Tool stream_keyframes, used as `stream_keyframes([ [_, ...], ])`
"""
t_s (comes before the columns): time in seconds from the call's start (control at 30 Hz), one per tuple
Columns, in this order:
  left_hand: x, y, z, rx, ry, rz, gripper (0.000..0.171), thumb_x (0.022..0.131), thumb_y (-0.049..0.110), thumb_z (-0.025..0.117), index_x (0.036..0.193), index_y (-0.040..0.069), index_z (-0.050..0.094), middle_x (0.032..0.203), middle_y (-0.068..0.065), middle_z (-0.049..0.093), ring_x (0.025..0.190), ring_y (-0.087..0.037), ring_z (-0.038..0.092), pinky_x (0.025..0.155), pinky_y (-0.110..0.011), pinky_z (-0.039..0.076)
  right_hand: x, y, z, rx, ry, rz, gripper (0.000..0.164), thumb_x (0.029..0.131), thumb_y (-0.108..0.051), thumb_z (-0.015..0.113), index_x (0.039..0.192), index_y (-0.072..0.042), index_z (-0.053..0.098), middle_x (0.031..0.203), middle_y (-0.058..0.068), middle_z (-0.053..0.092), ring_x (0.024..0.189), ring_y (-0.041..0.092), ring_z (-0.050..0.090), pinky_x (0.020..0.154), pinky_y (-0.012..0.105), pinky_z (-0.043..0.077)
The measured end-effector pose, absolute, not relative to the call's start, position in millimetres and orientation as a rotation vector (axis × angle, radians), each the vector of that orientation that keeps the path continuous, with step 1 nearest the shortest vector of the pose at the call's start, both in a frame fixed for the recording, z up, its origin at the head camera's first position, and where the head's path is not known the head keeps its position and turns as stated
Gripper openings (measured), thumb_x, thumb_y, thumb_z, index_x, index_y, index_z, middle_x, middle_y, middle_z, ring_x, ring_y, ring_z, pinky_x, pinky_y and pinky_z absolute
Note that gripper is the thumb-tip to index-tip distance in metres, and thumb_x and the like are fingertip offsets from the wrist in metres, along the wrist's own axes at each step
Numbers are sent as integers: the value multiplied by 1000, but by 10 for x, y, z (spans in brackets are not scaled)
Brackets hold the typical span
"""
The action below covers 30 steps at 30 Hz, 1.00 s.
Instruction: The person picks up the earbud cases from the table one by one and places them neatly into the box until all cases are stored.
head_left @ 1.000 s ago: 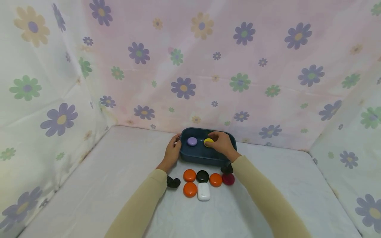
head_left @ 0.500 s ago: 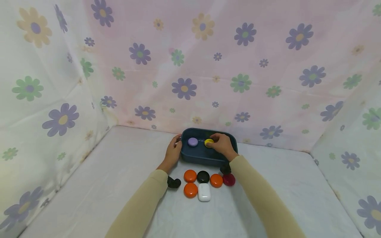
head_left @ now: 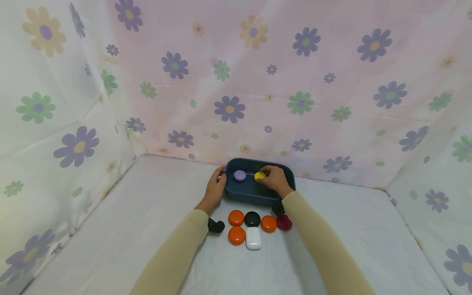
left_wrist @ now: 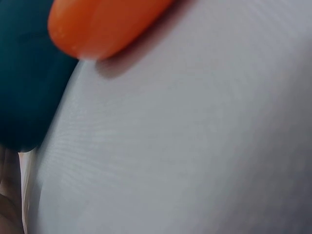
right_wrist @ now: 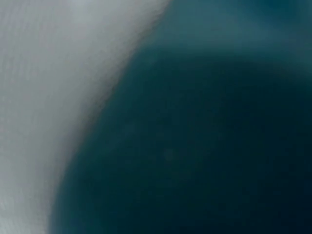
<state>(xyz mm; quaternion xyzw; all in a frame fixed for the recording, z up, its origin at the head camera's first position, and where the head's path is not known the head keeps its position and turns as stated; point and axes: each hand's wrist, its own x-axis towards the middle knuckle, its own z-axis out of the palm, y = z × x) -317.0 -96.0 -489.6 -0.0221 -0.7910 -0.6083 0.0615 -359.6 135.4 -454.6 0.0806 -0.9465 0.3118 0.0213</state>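
In the head view, a dark teal rectangular tub [head_left: 254,198] stands near the back of the white surface. My left hand [head_left: 215,187] holds its left end, fingers and thumb at the rim. Inside the tub, my right hand [head_left: 274,180] pinches a glossy round yellow piece [head_left: 259,176] between thumb and fingers. A round lilac piece [head_left: 239,175] lies to the left of it on the tub's floor. The tub's wall [right_wrist: 185,146] fills much of the blurred right wrist view. A sliver of the left hand [left_wrist: 9,195] shows in the left wrist view.
In front of the tub lie orange pieces [head_left: 237,235], a black round piece [head_left: 252,219], a white rounded rectangular piece [head_left: 253,238] and a dark red piece [head_left: 284,222] partly behind the right wrist's black device [head_left: 278,209]. Flowered cloth [head_left: 228,73] hangs close behind.
Both hands keep nearly the same places at the tub. The yellow piece tips slightly in the right hand's fingers, and the whole head view shifts a little.
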Motion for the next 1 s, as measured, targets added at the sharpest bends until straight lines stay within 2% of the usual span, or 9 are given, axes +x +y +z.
stream_keyframes([
  [0.5, -3157, -955, -4885, -62, -2391, -1840, 46, 102, 26, 37, 146, 16, 40, 144, -12, 47, 130, -30, 44, 110, -48, 33, -3653, 1339, -4607, 270, -2974, 847, 40, 79, -22, 78, 114, -5, 67, 111, 15, 67, 99, 28, 59, 93, 41, 49],
  [1.0, -3119, -939, -4852, -50, -2388, -1855, 46, 102, 26, 38, 147, 15, 39, 145, -12, 46, 131, -30, 43, 111, -49, 32, -3627, 1351, -4568, 359, -2951, 873, 37, 80, -23, 76, 112, -5, 69, 105, 13, 69, 92, 25, 59, 90, 40, 50],
])
